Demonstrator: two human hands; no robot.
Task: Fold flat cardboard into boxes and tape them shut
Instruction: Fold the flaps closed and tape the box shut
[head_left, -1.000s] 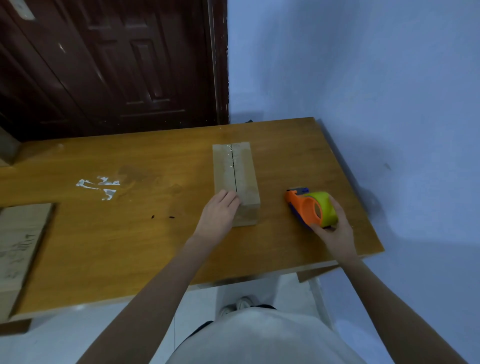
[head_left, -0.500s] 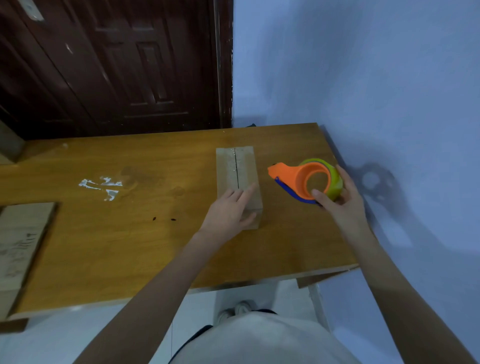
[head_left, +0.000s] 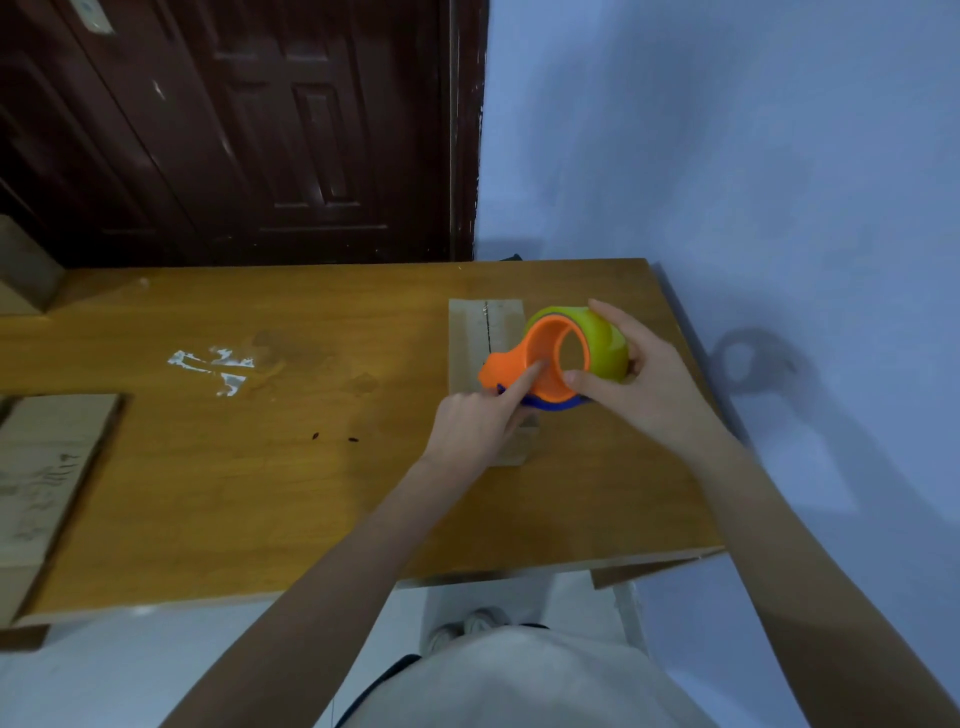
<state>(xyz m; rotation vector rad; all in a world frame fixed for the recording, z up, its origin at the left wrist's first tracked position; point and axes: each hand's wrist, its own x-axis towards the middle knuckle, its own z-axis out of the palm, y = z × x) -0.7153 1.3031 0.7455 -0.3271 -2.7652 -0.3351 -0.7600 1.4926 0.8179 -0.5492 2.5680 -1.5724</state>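
Note:
A small folded cardboard box (head_left: 470, 343) lies on the wooden table (head_left: 291, 478), its top seam running away from me. Above its right half my right hand (head_left: 641, 384) grips an orange tape dispenser (head_left: 550, 364) that carries a yellow-green roll, thumb at the front and fingers over the roll. My left hand (head_left: 475, 423) hovers over the box's near end, the index finger stretched out to touch the dispenser's orange nose while the other fingers are curled. The box's near part is hidden behind both hands.
Flat cardboard sheets (head_left: 41, 467) are stacked at the table's left edge, and another cardboard piece (head_left: 23, 270) sits at the far left corner. White tape scraps (head_left: 213, 364) stick to the tabletop. A dark door stands behind; a blue wall runs along the right side.
My right hand lifted the dispenser off the table and carried it left over the box. My left hand left the box top and reached a finger to the dispenser's nose.

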